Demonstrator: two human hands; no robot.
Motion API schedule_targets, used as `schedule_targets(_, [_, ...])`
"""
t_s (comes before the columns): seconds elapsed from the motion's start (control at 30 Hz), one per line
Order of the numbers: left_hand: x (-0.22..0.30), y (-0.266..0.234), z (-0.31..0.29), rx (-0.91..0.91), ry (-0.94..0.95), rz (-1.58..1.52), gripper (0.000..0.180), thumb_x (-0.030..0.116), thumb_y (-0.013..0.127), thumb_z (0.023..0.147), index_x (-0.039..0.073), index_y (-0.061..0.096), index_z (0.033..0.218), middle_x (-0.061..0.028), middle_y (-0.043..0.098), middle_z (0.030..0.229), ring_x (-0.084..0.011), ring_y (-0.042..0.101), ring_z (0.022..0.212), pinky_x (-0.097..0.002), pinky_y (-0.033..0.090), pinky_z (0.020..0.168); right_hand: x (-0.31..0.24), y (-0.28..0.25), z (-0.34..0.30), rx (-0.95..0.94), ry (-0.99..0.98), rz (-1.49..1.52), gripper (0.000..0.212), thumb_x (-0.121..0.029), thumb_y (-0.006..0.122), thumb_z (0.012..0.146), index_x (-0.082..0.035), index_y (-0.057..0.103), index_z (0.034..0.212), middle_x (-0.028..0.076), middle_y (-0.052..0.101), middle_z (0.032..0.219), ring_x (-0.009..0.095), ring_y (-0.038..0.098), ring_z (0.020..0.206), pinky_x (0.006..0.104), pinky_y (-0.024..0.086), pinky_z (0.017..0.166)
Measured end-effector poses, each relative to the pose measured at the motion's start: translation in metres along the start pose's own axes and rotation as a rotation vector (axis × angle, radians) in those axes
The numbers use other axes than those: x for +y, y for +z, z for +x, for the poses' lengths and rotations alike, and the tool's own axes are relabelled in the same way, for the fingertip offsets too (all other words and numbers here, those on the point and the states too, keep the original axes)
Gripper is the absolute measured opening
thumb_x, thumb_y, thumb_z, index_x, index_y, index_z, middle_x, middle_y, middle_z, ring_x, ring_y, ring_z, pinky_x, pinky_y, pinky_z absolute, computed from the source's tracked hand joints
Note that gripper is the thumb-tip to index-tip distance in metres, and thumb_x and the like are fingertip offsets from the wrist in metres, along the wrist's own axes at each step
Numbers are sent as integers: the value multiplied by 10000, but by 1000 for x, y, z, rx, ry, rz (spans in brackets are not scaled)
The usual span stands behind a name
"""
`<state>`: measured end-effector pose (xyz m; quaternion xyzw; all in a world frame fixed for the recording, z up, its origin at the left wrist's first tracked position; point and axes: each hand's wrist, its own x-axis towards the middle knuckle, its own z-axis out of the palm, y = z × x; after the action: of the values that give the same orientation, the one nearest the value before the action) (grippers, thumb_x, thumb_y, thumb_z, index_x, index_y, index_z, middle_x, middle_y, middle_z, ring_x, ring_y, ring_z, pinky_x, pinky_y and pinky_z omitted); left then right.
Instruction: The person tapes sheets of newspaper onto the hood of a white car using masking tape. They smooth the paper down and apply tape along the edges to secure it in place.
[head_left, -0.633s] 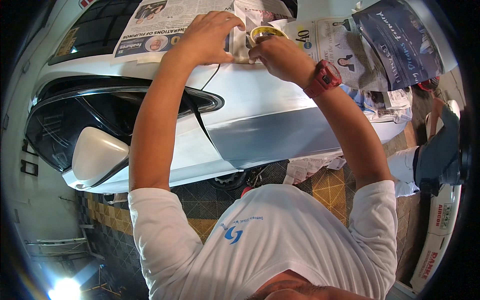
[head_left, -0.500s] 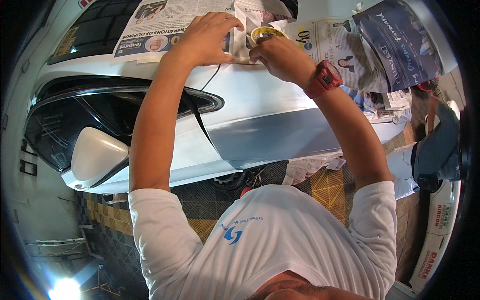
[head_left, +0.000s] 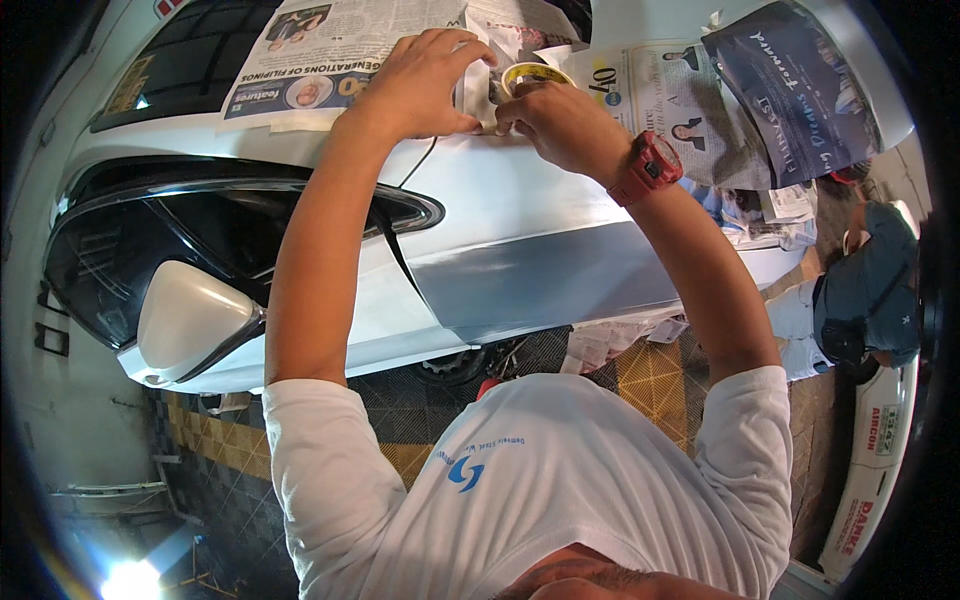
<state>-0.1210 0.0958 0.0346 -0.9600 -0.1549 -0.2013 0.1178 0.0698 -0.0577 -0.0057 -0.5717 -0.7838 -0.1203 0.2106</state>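
Currently, my head view centers on a white car [head_left: 530, 200], seen from its side, with a grey area [head_left: 550, 275] on the lower front panel. Beyond its front end stands a co-worker [head_left: 868, 280] in a dark top. Newspaper sheets [head_left: 350, 30] cover the base of the windshield and the hood; a dark blue printed page [head_left: 790, 95] lies toward the hood's front edge. The side mirror [head_left: 195, 310] projects from the door near the side window.

I read the grips as follows. Left hand [head_left: 425, 85]: palm down over the edge of the newspaper, fingers bent, thumb set well apart from the fingertips, a wide gap facing the right hand. Right hand [head_left: 578, 125]: closed, fingers curled over the near rim of a roll of tape [head_left: 538, 72], thumb and fingertips together low at the newspaper's edge, along the upper edge of the front panel.

I locate the roll just beyond the right knuckles, its opening facing up, its near part hidden by the fingers. A red wristwatch [head_left: 656, 160] encircles the right wrist.
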Motion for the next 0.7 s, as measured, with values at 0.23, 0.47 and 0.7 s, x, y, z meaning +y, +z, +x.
schedule_targets(0.23, [7,4,4,33,-11,4,876,366,993,677,310,655,1483,-77,543,1661,-336,451,1581,-506,343,1342,5,-1,2,-24,-18,-73,322,43,715,883,-105,771,1163,168,799,1029,378,783,1042,485,605,912])
schedule_targets(0.47, [0,18,5,69,7,-85,860,357,978,676,290,656,1471,-91,555,1638,-355,455,1570,-523,345,1328,11,-28,-5,-88,-23,-253,190,-114,783,891,-57,777,1072,187,775,1084,371,755,1088,500,591,961])
schedule_targets(0.7, [2,26,9,85,13,-127,869,372,977,684,265,646,1480,-112,534,1656,-365,434,1584,-519,339,1332,26,-25,-4,-68,-112,-314,187,-195,793,886,-38,798,985,180,770,1081,369,745,1098,500,543,1079])
